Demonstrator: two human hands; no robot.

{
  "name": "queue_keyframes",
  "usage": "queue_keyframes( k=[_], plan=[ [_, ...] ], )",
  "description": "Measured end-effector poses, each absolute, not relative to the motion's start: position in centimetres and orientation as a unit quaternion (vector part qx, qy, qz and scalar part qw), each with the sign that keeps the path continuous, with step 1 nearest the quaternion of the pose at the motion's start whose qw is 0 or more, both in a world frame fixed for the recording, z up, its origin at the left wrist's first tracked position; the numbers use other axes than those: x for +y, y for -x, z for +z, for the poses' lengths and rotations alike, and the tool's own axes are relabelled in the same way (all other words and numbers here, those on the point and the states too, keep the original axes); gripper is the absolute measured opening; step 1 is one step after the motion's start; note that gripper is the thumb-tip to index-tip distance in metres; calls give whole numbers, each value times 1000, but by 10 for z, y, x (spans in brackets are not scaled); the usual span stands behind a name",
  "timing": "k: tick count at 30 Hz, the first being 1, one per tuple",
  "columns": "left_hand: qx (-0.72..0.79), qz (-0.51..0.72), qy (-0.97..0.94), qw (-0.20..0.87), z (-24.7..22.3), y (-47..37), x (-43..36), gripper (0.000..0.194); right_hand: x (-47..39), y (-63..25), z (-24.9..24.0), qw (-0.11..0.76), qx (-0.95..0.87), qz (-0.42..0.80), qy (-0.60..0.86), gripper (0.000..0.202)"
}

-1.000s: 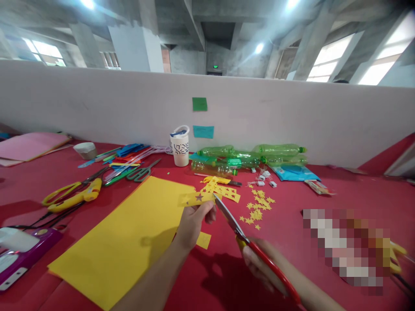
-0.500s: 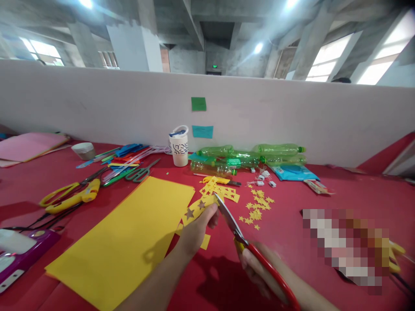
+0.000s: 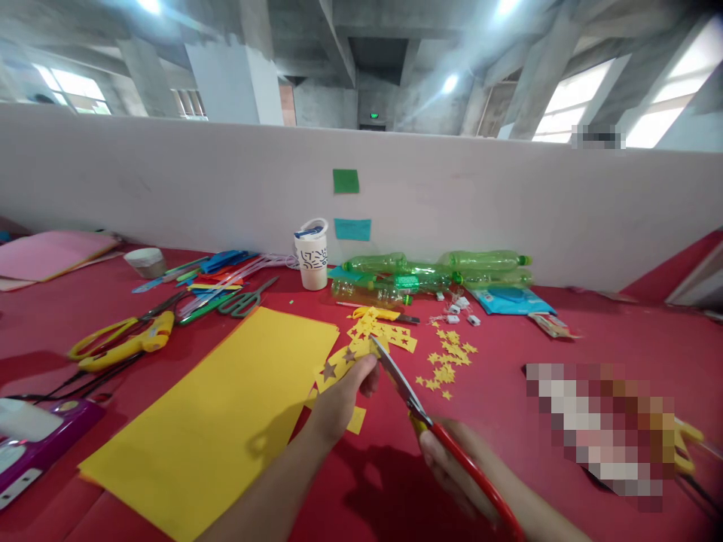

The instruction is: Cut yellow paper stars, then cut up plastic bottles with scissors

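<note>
My left hand pinches a yellow paper strip with star-shaped holes. Red-handled scissors are in my right hand, their blades pointing up and left, with the tips at the strip's right end beside my left thumb. Beyond the strip lie punched yellow scraps and a yellow box cutter. Small yellow paper stars are scattered right of the blades. A stack of yellow paper lies left of my left hand.
Green plastic bottles and a white cup stand or lie near the white partition. At left are a yellow glue gun, green scissors and a purple power strip. A blue packet lies back right.
Both hands, the strip and the scissors hold nearly the same positions. My right hand's fingers have shifted slightly on the scissors.
</note>
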State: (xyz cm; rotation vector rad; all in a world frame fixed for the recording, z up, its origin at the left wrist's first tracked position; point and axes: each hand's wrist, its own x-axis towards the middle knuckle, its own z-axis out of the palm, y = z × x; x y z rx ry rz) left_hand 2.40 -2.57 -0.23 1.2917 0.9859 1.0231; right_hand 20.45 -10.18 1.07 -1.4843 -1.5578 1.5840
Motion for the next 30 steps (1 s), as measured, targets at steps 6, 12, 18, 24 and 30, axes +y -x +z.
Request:
queue_keyframes(
  k=[6, 12, 18, 24, 30],
  plan=[
    [420, 446, -533, 584, -4, -24, -24, 38, -101, -206, 5, 234, -572, 564, 547, 54],
    [403, 490, -490, 598, -10, -25, -23, 34, -98, -206, 10, 222, -564, 576, 548, 54],
    [346, 552, -457, 606, -4, -24, -20, 30, -97, -206, 12, 234, -571, 566, 547, 53],
    [331, 561, -449, 612, 1, -24, -18, 29, -96, -208, 6, 227, -570, 565, 551, 53],
    [325, 588, -435, 599, 2, -23, -16, 19, -98, -208, -10, 242, -561, 549, 571, 54]
  ],
)
